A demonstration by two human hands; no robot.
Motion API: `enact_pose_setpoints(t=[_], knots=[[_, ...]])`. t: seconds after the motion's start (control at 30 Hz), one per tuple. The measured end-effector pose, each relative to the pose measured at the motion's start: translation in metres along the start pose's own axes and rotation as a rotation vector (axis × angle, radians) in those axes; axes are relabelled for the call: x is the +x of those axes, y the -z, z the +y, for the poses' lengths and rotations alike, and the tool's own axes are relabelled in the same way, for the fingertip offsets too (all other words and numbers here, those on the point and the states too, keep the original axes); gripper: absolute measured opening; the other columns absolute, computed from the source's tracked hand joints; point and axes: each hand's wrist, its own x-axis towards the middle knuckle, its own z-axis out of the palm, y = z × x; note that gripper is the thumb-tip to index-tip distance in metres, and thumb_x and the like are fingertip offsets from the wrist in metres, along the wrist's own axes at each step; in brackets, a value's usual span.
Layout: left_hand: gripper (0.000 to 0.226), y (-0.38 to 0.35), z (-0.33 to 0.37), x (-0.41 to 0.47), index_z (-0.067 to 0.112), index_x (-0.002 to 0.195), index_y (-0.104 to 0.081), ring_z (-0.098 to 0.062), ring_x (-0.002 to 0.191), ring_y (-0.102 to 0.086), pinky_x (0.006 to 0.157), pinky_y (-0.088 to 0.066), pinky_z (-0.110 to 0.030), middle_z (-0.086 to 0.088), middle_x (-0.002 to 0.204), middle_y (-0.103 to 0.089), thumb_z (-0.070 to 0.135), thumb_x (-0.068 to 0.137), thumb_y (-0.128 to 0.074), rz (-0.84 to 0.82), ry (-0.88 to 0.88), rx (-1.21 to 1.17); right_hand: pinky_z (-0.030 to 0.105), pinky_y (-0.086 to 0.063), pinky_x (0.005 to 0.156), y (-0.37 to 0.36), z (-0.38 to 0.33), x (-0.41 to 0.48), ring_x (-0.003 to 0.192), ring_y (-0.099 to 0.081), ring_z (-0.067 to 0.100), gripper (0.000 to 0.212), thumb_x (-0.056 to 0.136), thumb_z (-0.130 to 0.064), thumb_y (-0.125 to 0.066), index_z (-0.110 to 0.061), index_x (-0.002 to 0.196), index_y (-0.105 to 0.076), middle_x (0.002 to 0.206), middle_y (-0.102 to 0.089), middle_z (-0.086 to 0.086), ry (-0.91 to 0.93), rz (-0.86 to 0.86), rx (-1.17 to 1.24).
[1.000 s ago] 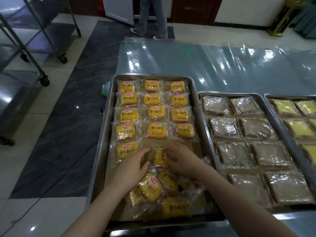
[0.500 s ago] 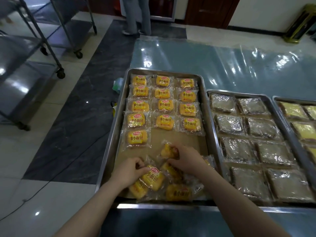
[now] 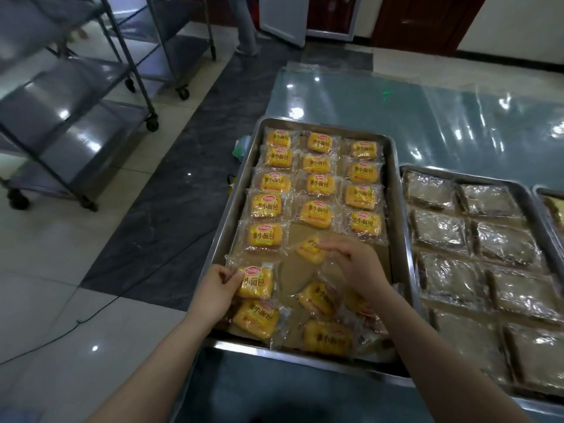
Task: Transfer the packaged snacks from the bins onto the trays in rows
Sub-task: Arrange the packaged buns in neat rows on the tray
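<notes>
two hands, two snack packs, one tray

i'm reaching in from the near edge over the steel tray (image 3: 402,227), both arms stretched forward. my left hand (image 3: 218,288) sits at the tray's left side, fingers curled, thumb and fingertips pinching the left edge of a yellow snack pack (image 3: 256,282) just below the last pack of the left column. my right hand (image 3: 354,267) is further in, palm down, fingers bent, pinching a second pack (image 3: 309,250) that lies tilted in the gap under the middle column. hands are apart, each clamped on its own pack. tidy rows (image 3: 317,184) fill the far half, and a loose pile (image 3: 326,337) lies by the near rim.
</notes>
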Motion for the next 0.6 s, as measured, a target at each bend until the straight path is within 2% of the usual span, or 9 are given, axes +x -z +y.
enact_pose_setpoints(t=[0.1, 0.17, 0.23, 0.27, 0.33, 0.4, 0.47, 0.53, 0.6], knots=[[0.023, -0.005, 0.004, 0.003, 0.014, 0.091, -0.054, -0.018, 0.079, -0.062, 0.071, -0.052, -0.038, -0.003, 0.086, -0.064, 0.036, 0.088, -0.06, 0.032, 0.004, -0.001, 0.031, -0.032, 0.107, -0.002, 0.005, 0.015, 0.129, -0.04, 0.013, 0.032, 0.089, -0.008, -0.058, -0.036, 0.099, -0.07, 0.137, -0.049, -0.011, -0.099, -0.087, -0.205], [0.025, -0.008, 0.006, 0.005, 0.017, 0.096, -0.052, -0.012, 0.081, -0.061, 0.066, -0.049, -0.028, 0.005, 0.088, -0.062, 0.039, 0.088, -0.06, 0.035, 0.002, 0.029, 0.041, -0.025, 0.113, -0.006, 0.009, 0.017, 0.136, -0.03, 0.017, 0.033, 0.088, -0.008, -0.058, -0.034, 0.106, -0.069, 0.144, -0.041, -0.007, -0.16, -0.053, -0.273], [0.03, -0.01, 0.009, 0.001, 0.025, 0.107, -0.046, 0.004, 0.082, -0.054, 0.064, -0.041, -0.016, 0.019, 0.094, -0.055, 0.04, 0.086, -0.062, 0.058, -0.046, 0.058, 0.042, -0.026, 0.113, -0.01, 0.011, 0.015, 0.136, -0.03, 0.017, 0.033, 0.091, -0.011, -0.052, -0.032, 0.113, -0.065, 0.144, -0.043, -0.004, -0.109, 0.028, -0.241], [0.036, -0.012, 0.01, -0.002, 0.03, 0.113, -0.042, 0.009, 0.085, -0.05, 0.069, -0.039, -0.012, 0.025, 0.1, -0.05, 0.039, 0.085, -0.063, 0.105, -0.101, 0.106, 0.041, -0.024, 0.114, -0.013, 0.013, 0.014, 0.137, -0.029, 0.017, 0.033, 0.093, -0.015, -0.049, -0.031, 0.12, -0.062, 0.145, -0.042, -0.004, -0.049, 0.026, -0.262], [0.05, -0.017, 0.013, -0.007, 0.029, 0.127, -0.039, 0.003, 0.103, -0.046, 0.088, -0.039, -0.02, 0.017, 0.118, -0.045, 0.037, 0.084, -0.064, 0.247, -0.246, 0.271, 0.037, -0.012, 0.115, -0.02, 0.016, 0.014, 0.143, -0.018, 0.017, 0.04, 0.097, -0.027, -0.045, -0.03, 0.137, -0.047, 0.153, -0.032, -0.004, 0.054, -0.083, -0.365], [0.057, -0.025, 0.02, -0.008, 0.027, 0.134, -0.036, -0.014, 0.128, -0.036, 0.102, -0.032, -0.034, 0.003, 0.139, -0.037, 0.035, 0.084, -0.062, 0.337, -0.376, 0.442, 0.033, -0.001, 0.112, -0.027, 0.018, 0.017, 0.146, -0.004, 0.017, 0.05, 0.099, -0.037, -0.038, -0.031, 0.148, -0.028, 0.158, -0.015, -0.005, 0.072, -0.182, -0.439], [0.062, -0.034, 0.032, -0.001, 0.028, 0.14, -0.028, -0.021, 0.141, -0.016, 0.111, -0.016, -0.038, -0.001, 0.152, -0.023, 0.038, 0.087, -0.058, 0.286, -0.432, 0.564, 0.033, 0.001, 0.111, -0.032, 0.019, 0.022, 0.146, -0.002, 0.019, 0.054, 0.099, -0.041, -0.033, -0.029, 0.15, -0.019, 0.159, -0.01, -0.003, 0.044, -0.15, -0.484], [0.068, -0.046, 0.043, 0.011, 0.032, 0.145, -0.014, -0.021, 0.143, 0.004, 0.113, -0.003, -0.038, -0.001, 0.157, -0.006, 0.044, 0.089, -0.051, 0.182, -0.425, 0.658, 0.037, 0.003, 0.113, -0.036, 0.017, 0.026, 0.146, 0.001, 0.022, 0.056, 0.1, -0.044, -0.029, -0.025, 0.151, -0.016, 0.159, -0.008, 0.001, 0.046, -0.101, -0.556], [0.072, -0.058, 0.047, 0.024, 0.036, 0.146, 0.002, -0.024, 0.14, 0.019, 0.113, 0.005, -0.042, -0.002, 0.156, 0.014, 0.052, 0.091, -0.042, 0.082, -0.38, 0.751, 0.042, 0.004, 0.117, -0.041, 0.018, 0.025, 0.145, 0.011, 0.026, 0.058, 0.1, -0.041, -0.023, -0.023, 0.152, -0.003, 0.159, 0.003, 0.005, 0.094, -0.147, -0.62]])
